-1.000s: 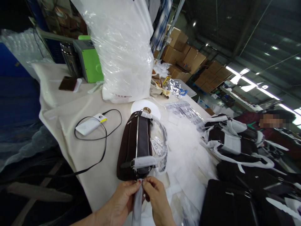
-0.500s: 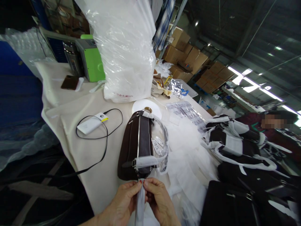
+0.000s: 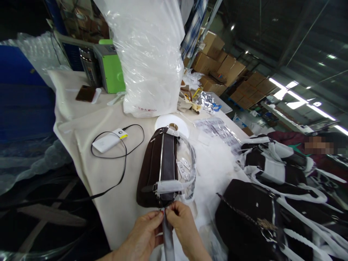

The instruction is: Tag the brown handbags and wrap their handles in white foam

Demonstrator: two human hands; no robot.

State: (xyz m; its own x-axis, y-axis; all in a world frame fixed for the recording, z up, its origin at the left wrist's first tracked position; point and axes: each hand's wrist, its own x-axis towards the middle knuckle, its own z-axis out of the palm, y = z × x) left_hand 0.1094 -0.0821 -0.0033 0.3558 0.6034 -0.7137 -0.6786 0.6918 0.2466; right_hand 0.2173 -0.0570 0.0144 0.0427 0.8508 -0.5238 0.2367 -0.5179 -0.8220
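The left hand (image 3: pixel 144 231) and right hand (image 3: pixel 182 223) meet at the upper end of a grey-wrapped strap (image 3: pixel 168 241), each with thumb and forefinger drawn to a narrow pinch on it; the lower fingers curl beneath, and whether they also grip cannot be told; the strap runs from the fingertips back toward the wearer, and the brown bag (image 3: pixel 149 170) lies just beyond them, though the thumbs hide whether the two join.

Slipping seems the likeliest trouble, since the hold is so small and the covering looks smooth; an uneven tug between the hands could tear or ruck that covering; a hard pull, if the strap is attached, could drag the bag toward the fingers and skew its wrapped handle (image 3: pixel 170 186), just ahead of them; white wrapping sheets (image 3: pixel 214 156), ahead and right of the fingers, could cling to the right hand if it swings outward; the black cable (image 3: pixel 125 163), ahead and left, could catch the left hand likewise.
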